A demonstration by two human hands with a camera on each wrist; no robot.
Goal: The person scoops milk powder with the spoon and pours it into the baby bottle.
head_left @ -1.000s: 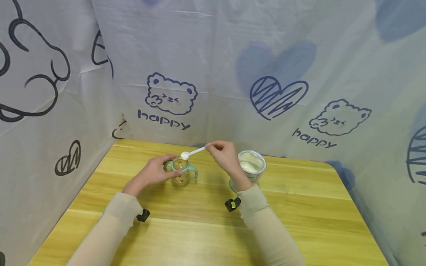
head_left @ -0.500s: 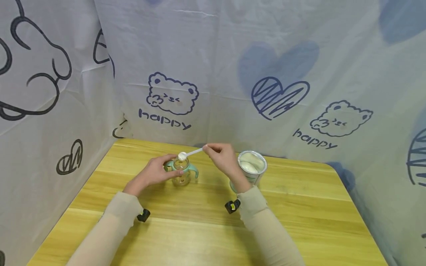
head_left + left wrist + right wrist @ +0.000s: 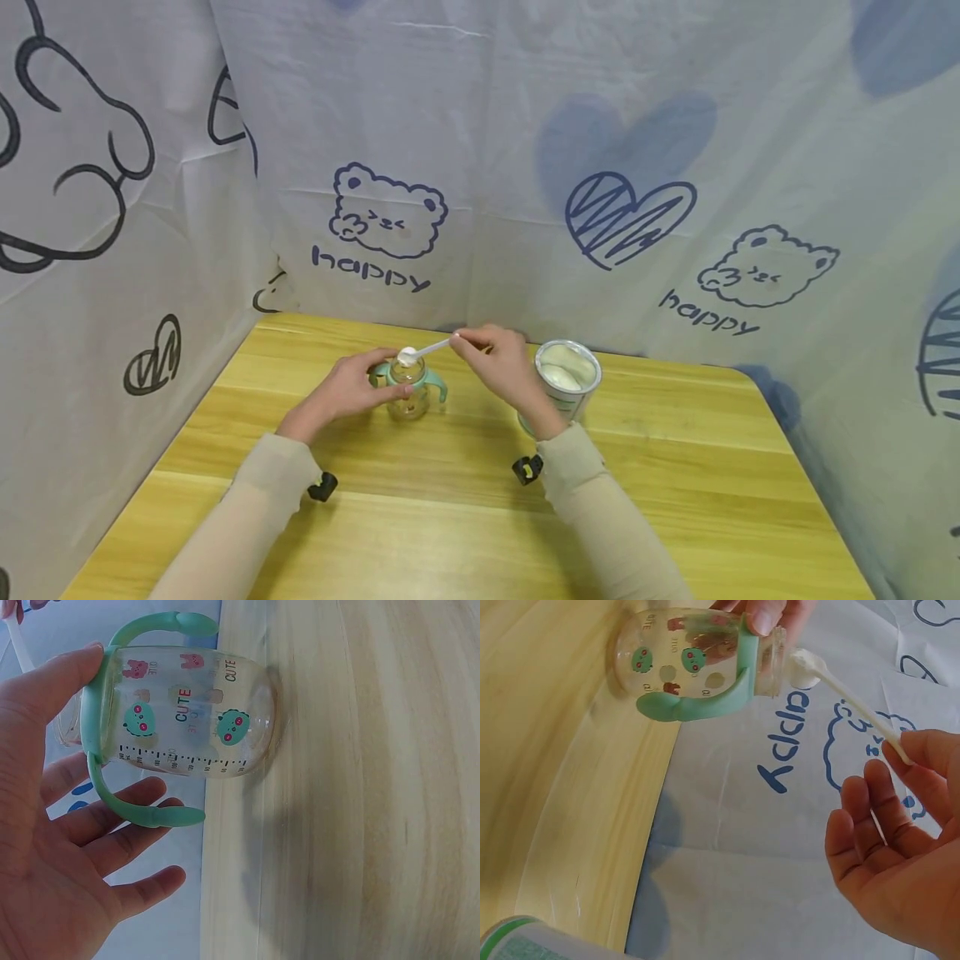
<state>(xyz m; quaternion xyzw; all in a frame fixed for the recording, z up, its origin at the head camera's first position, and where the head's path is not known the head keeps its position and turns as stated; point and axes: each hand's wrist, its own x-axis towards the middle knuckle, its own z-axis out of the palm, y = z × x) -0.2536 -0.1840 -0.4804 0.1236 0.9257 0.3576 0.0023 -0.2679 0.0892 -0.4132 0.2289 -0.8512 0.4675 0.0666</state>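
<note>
A clear baby bottle (image 3: pixel 187 712) with a green two-handled collar (image 3: pixel 93 712) stands upright and uncapped on the table. My left hand (image 3: pixel 348 387) grips it round the collar, thumb on one side and fingers on the other. The thumb and forefinger of my right hand (image 3: pixel 498 362) pinch the handle end of a white scoop (image 3: pixel 862 709). Heaped with white powder (image 3: pixel 808 660), the scoop's bowl hovers just over the bottle's open mouth (image 3: pixel 771 664). Inside the bottle, no powder can be made out.
An open can (image 3: pixel 570 379) of white powder stands on the wooden table (image 3: pixel 420 517), just right of my right wrist. Behind and to the left hangs a printed cloth (image 3: pixel 480 208), close to the table's back edge.
My right hand has moved slightly left and down, bringing the scoop from the bottle mouth's right side to directly over it. The left hand and bottle have stayed put.
</note>
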